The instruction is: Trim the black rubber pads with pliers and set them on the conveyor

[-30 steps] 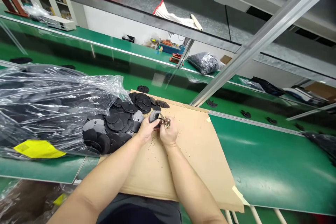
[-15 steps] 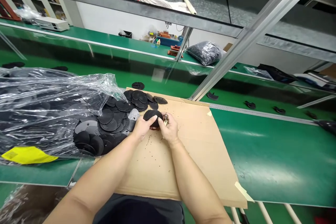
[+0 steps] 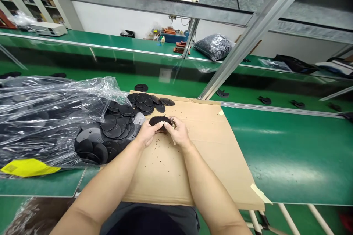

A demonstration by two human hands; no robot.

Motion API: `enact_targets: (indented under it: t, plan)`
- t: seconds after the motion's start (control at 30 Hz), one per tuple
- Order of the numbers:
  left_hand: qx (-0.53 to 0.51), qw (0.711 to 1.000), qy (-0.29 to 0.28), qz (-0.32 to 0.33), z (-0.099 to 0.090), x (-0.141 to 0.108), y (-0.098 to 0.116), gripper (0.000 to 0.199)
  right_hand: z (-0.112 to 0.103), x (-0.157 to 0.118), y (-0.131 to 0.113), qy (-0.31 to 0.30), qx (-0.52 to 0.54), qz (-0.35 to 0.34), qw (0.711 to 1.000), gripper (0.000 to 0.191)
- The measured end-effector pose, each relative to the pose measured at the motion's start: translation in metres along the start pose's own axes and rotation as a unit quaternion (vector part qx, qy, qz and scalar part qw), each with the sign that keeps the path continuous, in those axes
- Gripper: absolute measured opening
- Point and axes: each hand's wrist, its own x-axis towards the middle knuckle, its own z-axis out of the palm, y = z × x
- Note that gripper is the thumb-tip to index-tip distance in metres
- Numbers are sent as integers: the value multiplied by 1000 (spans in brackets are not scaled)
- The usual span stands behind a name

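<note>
1. Black round disc [image 3: 159,120] — held between both hands, edge toward the camera, above a cardboard sheet [image 3: 193,176] and close to its far edge.
2. Left hand [image 3: 147,134] — closed firmly around the near side of the disc, fingers curled over the top.
3. Right hand [image 3: 179,134] — fingers [image 3: 176,125] pinched against the disc's right edge, holding a small metal part [image 3: 172,123], too small to identify.
4. Dark crumbs [image 3: 157,146] — scattered across the cardboard just below the hands.
5. Heap of similar discs [image 3: 118,119] — overlapping, just left of the hands, some grey-faced, with a lone disc [image 3: 141,87] beyond the cardboard's far edge.
6. Clear plastic bag [image 3: 46,106] — more dark discs inside, yellow label [image 3: 29,167] on its near side, against the heap.
7. Progress so far — one disc in hand, the bulk left heaped or bagged, no separate stack in sight.
8. Green worktop [image 3: 281,154] — under the cardboard, with notched black pieces [image 3: 265,100] spaced along a farther green surface and a black-filled bag [image 3: 213,47] well beyond.
</note>
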Motion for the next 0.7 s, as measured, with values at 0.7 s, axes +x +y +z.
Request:
enact_targets:
  t: [0.7]
  plan:
    - [-10, 999, -36, 5, 5, -8, 7, 35, 0, -6, -11, 2, 51, 15, 999, 35]
